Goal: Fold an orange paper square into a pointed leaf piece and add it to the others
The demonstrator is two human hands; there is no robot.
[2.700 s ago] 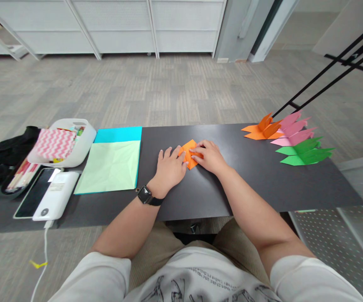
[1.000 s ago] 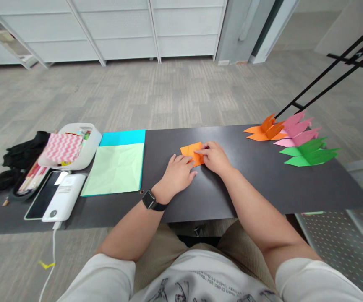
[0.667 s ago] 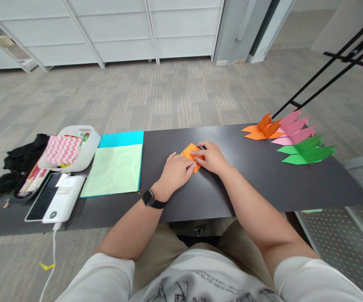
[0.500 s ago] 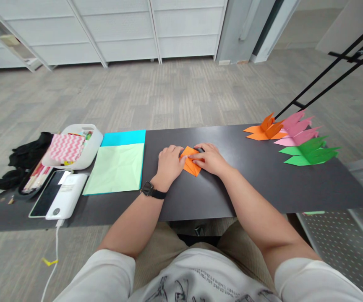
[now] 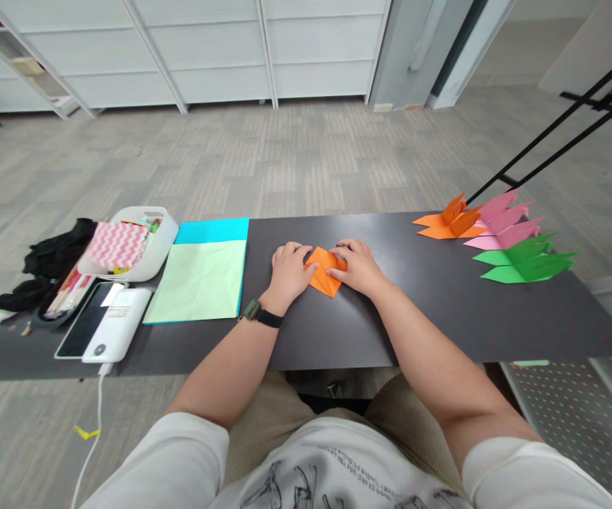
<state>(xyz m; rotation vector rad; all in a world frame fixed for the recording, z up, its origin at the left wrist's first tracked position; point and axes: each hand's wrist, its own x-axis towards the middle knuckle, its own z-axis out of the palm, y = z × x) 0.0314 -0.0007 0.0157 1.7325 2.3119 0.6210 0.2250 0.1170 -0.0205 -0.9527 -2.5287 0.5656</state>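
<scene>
A small folded piece of orange origami paper lies on the dark table in front of me, with crease lines across it. At its left edge is my left hand, thumb on the paper and fingers curled beside it, a dark watch on the wrist. From the right, my right hand holds the other side, its thumb pressed on the paper near the middle and its fingers bent along the upper right edge. Parts of the paper's right side are hidden under that hand.
Finished paper cranes stand at the right: orange, pink and green. Left of my hands lies a stack of light green paper over blue. Farther left are a white basket, a phone and a white power bank.
My right thumb and fingers have shifted slightly on the orange paper, uncovering more of its middle. The left hand keeps nearly the same hold. The whole view has shifted a little.
</scene>
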